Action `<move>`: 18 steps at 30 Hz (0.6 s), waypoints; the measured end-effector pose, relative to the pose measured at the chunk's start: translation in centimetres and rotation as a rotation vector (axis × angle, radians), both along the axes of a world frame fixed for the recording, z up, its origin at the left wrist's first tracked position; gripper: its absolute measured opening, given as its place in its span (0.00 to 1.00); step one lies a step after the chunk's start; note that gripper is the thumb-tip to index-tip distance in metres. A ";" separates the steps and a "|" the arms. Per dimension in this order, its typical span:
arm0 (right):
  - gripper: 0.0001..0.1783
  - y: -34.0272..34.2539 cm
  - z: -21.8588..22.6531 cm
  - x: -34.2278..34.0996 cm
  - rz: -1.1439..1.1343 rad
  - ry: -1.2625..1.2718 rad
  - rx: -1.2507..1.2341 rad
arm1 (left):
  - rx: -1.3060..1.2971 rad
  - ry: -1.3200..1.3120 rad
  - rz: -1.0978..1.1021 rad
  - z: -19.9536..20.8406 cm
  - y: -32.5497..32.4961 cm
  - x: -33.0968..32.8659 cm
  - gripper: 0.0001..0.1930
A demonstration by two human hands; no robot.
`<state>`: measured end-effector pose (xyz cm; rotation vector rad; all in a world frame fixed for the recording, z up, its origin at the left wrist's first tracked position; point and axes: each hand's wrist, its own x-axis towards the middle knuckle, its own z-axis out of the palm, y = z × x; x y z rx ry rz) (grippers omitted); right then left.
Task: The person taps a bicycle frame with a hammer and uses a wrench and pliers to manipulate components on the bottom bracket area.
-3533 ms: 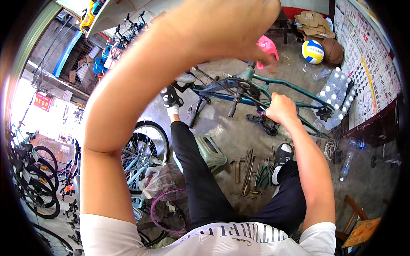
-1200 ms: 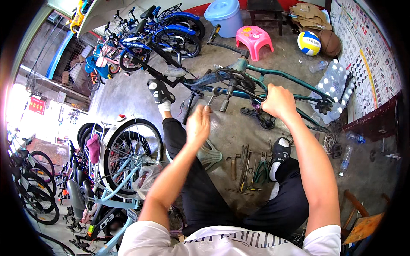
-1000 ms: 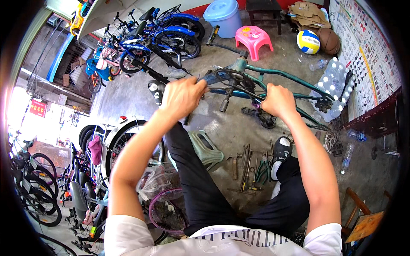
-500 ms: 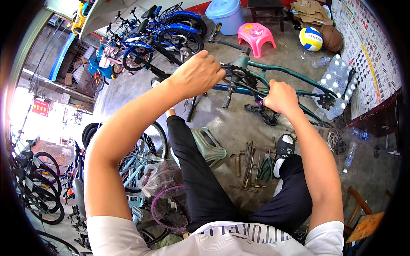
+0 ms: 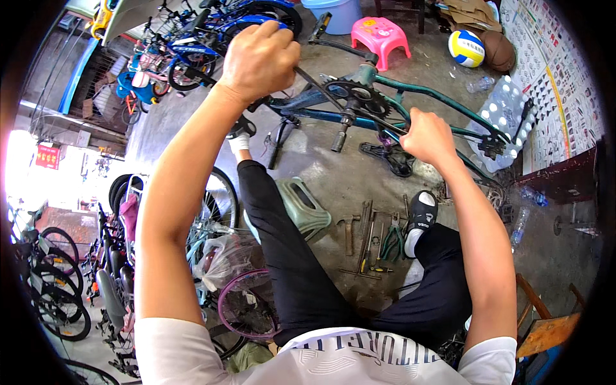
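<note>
My left hand (image 5: pixel 260 64) is closed round the end of a long dark metal bar (image 5: pixel 314 83), up and left of the chainring (image 5: pixel 364 101). That bar slants down to the crank area of a teal bicycle frame (image 5: pixel 420 93), which lies tipped over without wheels. My right hand (image 5: pixel 430 136) is closed on a thin dark bar (image 5: pixel 386 126) just right of the chainring. Whether the two bars are one piece, I cannot tell. A dark cylindrical part (image 5: pixel 339 140) juts toward me below the chainring. At the far side is a crank arm with a pedal (image 5: pixel 321 27).
Between my feet lie a hammer (image 5: pixel 348 234), pliers (image 5: pixel 393 240) and other tools. A green stool (image 5: pixel 303 206) stands by my left leg. Beyond the frame are a pink stool (image 5: pixel 382 40), a ball (image 5: pixel 466 49) and packed bottles (image 5: pixel 504 119). Bicycles crowd the left side.
My left hand has swung up and left, away from the chainring, and more of its bar shows. The right hand stays near the same spot. The whole view has shifted slightly.
</note>
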<state>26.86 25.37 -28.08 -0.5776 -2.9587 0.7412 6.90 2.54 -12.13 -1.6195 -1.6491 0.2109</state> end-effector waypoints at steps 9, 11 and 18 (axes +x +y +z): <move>0.19 0.2 0.4 0.2 0.009 -0.052 0.025 | 0.460 -0.478 0.355 -18.0 -6.2 -5.5 0.14; 0.21 -0.5 1.0 -0.3 0.035 -0.061 0.020 | 0.471 -1.133 0.640 -28.8 -7.4 -2.4 0.06; 0.20 0.2 0.3 0.0 -0.010 -0.051 0.038 | 1.595 -2.983 -0.192 -31.5 16.4 21.9 0.16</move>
